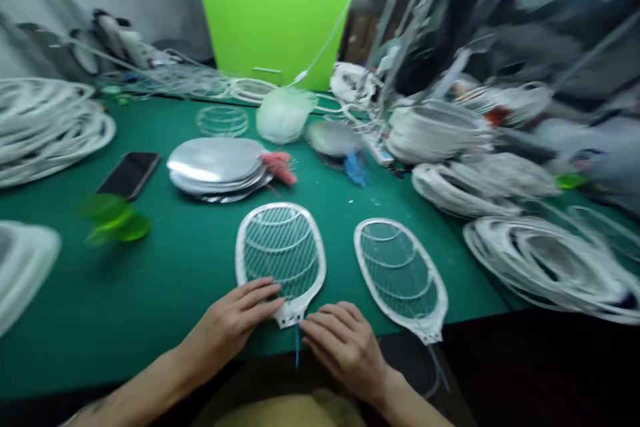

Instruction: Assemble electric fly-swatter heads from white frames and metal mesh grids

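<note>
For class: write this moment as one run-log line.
left hand: on white fly-swatter frame | right hand: at its neck, by blue wire | second frame: flat on green mat

the head camera looks forward and down at a white racket frame (quite close).

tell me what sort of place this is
Probably a small workshop assembling electric fly swatters: a green work mat, piles of white racket frames, and wire-mesh swatter heads laid out on the bench.

White bug-zapper racket frame, wire mesh showing, lying flat.
</note>
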Motion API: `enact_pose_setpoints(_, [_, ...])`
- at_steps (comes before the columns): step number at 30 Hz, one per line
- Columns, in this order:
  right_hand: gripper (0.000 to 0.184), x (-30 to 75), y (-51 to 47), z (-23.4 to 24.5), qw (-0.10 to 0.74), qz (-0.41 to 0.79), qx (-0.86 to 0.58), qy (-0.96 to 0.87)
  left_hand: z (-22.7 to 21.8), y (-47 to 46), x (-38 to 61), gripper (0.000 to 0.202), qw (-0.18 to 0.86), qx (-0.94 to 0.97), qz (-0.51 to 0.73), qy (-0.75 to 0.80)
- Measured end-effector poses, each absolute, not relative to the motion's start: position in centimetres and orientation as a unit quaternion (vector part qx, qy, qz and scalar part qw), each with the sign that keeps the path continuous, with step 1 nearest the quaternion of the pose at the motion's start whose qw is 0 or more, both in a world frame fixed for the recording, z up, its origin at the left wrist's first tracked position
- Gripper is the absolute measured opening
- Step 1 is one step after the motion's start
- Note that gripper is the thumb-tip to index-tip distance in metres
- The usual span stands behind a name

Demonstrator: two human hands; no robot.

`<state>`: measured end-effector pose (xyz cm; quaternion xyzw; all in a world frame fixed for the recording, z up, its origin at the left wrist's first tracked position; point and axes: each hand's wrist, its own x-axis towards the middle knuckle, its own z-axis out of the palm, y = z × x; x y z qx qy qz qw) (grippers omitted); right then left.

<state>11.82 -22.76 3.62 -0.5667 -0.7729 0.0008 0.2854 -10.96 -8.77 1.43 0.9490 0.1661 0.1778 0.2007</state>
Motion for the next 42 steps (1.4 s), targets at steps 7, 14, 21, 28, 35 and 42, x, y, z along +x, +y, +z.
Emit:
enact_pose_setpoints(7, [0.032, 12.0, -22.1, 3.7, 0.295, -0.024, -0.535, -0.791, 3.9, -8.2, -10.1, 0.023, 0.253, 0.923, 0.189, 0.218])
enact_pose_setpoints(14, [0.033, 12.1, -22.0, 3.3, 0.283, -0.011, -0.527, -0.801, 3.9, -8.5, -9.7, 0.020, 0.252, 0.931, 0.154, 0.214])
enact_pose_setpoints(21, [0.033, 12.1, -21.6, 3.3, 0.290, -0.001, -0.531, -0.796, 3.5, -8.1, -10.1, 0.020, 0.244, 0.929, 0.217, 0.174])
enact_pose_setpoints(28, [0.029, 12.2, -21.2, 3.5, 0.295, 0.005, -0.525, -0.799, 3.7, -8.5, -10.0, 0.030, 0.168, 0.950, 0.206, 0.165])
enact_pose_setpoints(35, [0.026, 12.0, -20.8, 3.8, 0.304, 0.008, -0.526, -0.794, 4.4, -8.4, -9.8, 0.032, 0.096, 0.975, 0.156, 0.126])
enact_pose_setpoints(42, [0.016, 11.8, -20.0, 4.8, 0.303, 0.028, -0.527, -0.793, 5.4, -8.2, -9.6, 0.036, 0.071, 0.985, 0.102, 0.117])
